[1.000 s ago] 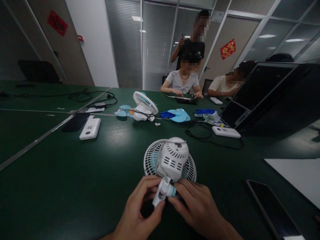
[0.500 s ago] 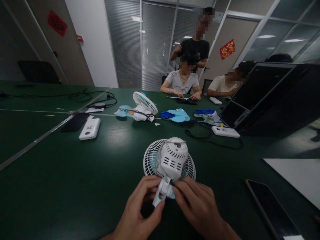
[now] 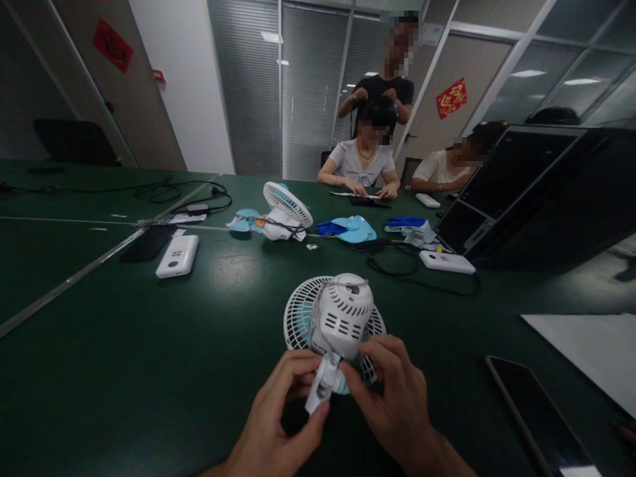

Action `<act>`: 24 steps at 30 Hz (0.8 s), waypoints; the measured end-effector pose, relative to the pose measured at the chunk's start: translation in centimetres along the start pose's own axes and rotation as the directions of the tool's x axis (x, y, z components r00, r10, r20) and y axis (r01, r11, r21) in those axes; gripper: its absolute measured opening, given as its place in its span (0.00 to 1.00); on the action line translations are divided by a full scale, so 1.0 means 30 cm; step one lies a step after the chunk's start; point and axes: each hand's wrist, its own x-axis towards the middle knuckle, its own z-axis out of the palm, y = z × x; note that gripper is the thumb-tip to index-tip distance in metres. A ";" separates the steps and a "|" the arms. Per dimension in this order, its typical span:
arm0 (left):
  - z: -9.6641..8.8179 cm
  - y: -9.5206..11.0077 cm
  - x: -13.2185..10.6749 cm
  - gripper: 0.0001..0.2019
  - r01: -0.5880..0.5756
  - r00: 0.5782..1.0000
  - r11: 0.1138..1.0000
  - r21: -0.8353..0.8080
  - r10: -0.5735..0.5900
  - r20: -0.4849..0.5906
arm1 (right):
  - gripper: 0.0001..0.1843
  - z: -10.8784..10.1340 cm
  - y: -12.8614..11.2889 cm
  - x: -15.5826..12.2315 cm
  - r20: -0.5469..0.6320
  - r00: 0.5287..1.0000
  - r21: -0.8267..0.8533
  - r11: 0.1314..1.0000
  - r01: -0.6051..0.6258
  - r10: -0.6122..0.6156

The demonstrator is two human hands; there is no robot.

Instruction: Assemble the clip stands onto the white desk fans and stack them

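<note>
A small white fan (image 3: 342, 318) with a round grille and blue blades lies face down on the dark green table (image 3: 149, 344), right in front of me. My left hand (image 3: 281, 417) pinches the fan's white clip base (image 3: 320, 387) between thumb and fingers. My right hand (image 3: 392, 397) is closed on the blue knob beside that base, its fingers curled against the grille.
A second white fan (image 3: 285, 215), blue blades (image 3: 355, 228), blue gloves, white power banks (image 3: 177, 256) and black cables lie further back. A dark phone (image 3: 534, 414) and white sheet (image 3: 591, 351) sit at right. Three people are at the far end beside a large dark monitor (image 3: 536, 192).
My right hand has shifted up along the clip joint, its fingers now lifted against the grille. The standing person at the back has raised both hands. The fan has barely moved.
</note>
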 end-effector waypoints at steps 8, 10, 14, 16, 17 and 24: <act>-0.003 -0.001 -0.001 0.17 0.025 1.000 0.999 0.028 -0.024 -0.005 | 0.37 0.011 0.023 -0.012 0.061 0.998 0.086 0.996 -0.008 0.003; -0.001 -0.004 -0.002 0.17 0.022 1.000 0.999 0.033 -0.022 0.003 | 0.36 0.012 0.029 -0.003 0.109 0.993 0.113 0.992 -0.053 0.041; 0.000 -0.004 -0.001 0.17 0.003 1.000 1.000 0.024 -0.002 -0.008 | 0.41 0.004 0.046 0.002 0.252 0.967 0.133 0.991 0.017 -0.050; 0.001 -0.002 0.001 0.18 -0.011 1.000 0.999 0.034 0.011 -0.010 | 0.47 0.003 0.051 -0.003 0.246 0.968 0.114 0.993 0.022 -0.050; 0.001 -0.001 0.002 0.18 -0.017 1.000 0.999 0.040 0.017 -0.006 | 0.45 0.005 0.051 -0.004 0.225 0.974 0.101 0.995 -0.002 -0.020; 0.005 -0.012 -0.004 0.18 -0.003 1.000 1.000 0.031 0.003 -0.005 | 0.42 0.013 0.040 -0.003 0.234 0.972 0.160 0.986 -0.034 -0.004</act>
